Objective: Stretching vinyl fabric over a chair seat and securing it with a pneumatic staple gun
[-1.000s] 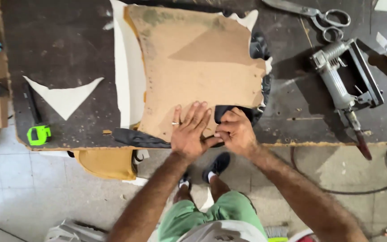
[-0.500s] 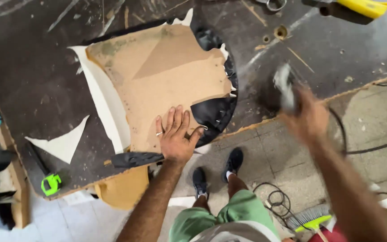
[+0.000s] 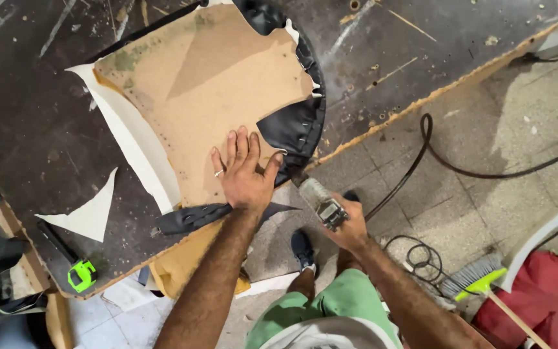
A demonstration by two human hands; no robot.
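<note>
1. The right hand (image 3: 350, 223), raised and blurred a moment ago, now grips a staple gun (image 3: 318, 197) at the workbench (image 3: 27, 123) edge.
2. The left hand (image 3: 243, 171) presses flat, fingers spread, on a tan seat board (image 3: 208, 84).
3. Black fabric (image 3: 298, 126), stapled, wraps its right edge.

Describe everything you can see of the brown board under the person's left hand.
The brown board is a flat, irregularly cut sheet, like hardboard, stained greenish near one corner. It lies face-up on the dark workbench, over white foam and black fabric stapled along its right edge. The left hand presses flat on its lower edge.
</note>
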